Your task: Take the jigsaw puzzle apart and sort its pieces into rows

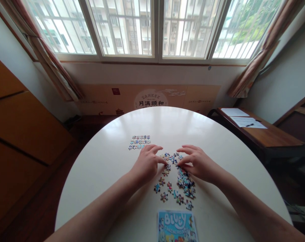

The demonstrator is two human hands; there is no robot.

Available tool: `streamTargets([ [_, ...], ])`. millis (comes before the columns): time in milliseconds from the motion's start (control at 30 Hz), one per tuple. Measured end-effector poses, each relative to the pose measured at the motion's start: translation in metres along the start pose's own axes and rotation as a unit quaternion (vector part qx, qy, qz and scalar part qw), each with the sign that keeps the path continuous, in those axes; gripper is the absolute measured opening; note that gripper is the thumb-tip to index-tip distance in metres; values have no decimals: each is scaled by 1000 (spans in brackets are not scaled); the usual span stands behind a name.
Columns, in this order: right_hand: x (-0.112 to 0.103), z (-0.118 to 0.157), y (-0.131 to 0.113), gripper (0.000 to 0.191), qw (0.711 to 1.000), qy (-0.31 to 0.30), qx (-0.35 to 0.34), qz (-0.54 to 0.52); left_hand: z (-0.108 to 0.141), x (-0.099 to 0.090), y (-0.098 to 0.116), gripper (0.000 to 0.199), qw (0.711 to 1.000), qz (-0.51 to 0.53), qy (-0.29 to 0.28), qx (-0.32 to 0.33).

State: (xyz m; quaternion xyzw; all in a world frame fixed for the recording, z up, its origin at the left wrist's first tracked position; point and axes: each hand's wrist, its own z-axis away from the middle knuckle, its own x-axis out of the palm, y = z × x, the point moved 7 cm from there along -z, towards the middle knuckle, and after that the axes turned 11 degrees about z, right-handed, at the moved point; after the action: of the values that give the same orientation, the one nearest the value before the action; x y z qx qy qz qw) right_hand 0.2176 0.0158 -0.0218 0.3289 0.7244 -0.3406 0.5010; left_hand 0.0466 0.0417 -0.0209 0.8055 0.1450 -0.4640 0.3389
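Observation:
Loose jigsaw pieces [185, 181] lie in a heap on the white round table [97, 181], with several scattered pieces [164, 196] to the left of the heap. My left hand [148, 163] is at the upper left of them, fingers spread, its index fingertip at a piece. Across from it, my right hand [195, 161] rests over the heap's upper right edge, fingers apart and fingertips by the pieces. Rows of separate pieces [139, 142] are laid out beyond my left hand. A blue "BLUEY" picture [177, 227] lies at the near edge.
Behind the table are a printed beige panel [104, 97] and a barred window [127, 27]. A wooden side table [281, 134] with papers [248, 122] stands at the right. An orange-brown cabinet [23, 141] is at the left.

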Motion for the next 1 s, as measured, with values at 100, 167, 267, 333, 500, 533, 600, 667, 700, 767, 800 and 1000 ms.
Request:
streamTargets([
  [100, -1, 2, 4, 14, 1000, -3, 12, 5, 0, 0, -1, 48, 1000, 3, 0, -6],
  [167, -1, 3, 6, 13, 1000, -3, 19, 6, 0, -2, -2, 46, 1000, 9, 3, -10],
  [267, 0, 3, 8, 12, 1000, -3, 22, 1, 0, -4, 0, 38, 1000, 12, 7, -6],
  [333, 0, 3, 8, 12, 1000, -3, 24, 1, -1, -4, 2, 35, 1000, 12, 6, -4],
  [500, 1, 3, 9, 9, 999, -14, 37, 13, -2, -7, 5, 31, 1000, 4, -2, -17],
  [533, 1, 3, 9, 8, 999, -16, 38, 15, -2, -8, 6, 30, 1000, 3, -5, -19],
  [600, 1, 3, 10, 6, 999, -18, 41, 15, -2, -10, 6, 29, 1000, 1, -10, -21],
  [667, 2, 4, 11, 5, 999, -18, 46, 11, -1, -12, 7, 31, 1000, 0, -7, -19],
  [700, 2, 4, 11, 5, 999, -19, 48, 10, -1, -13, 7, 33, 1000, 0, -4, -16],
  [767, 1, 4, 12, 7, 998, -19, 53, 13, 0, -11, 7, 38, 1000, -1, -1, -7],
  [800, 1, 4, 11, 8, 998, -19, 54, 17, 0, -10, 8, 38, 1000, 0, -4, -2],
  [1000, 2, 4, 10, 8, 997, -39, 67, 21, 1, 3, 13, 35, 999, 12, -35, 23],
])
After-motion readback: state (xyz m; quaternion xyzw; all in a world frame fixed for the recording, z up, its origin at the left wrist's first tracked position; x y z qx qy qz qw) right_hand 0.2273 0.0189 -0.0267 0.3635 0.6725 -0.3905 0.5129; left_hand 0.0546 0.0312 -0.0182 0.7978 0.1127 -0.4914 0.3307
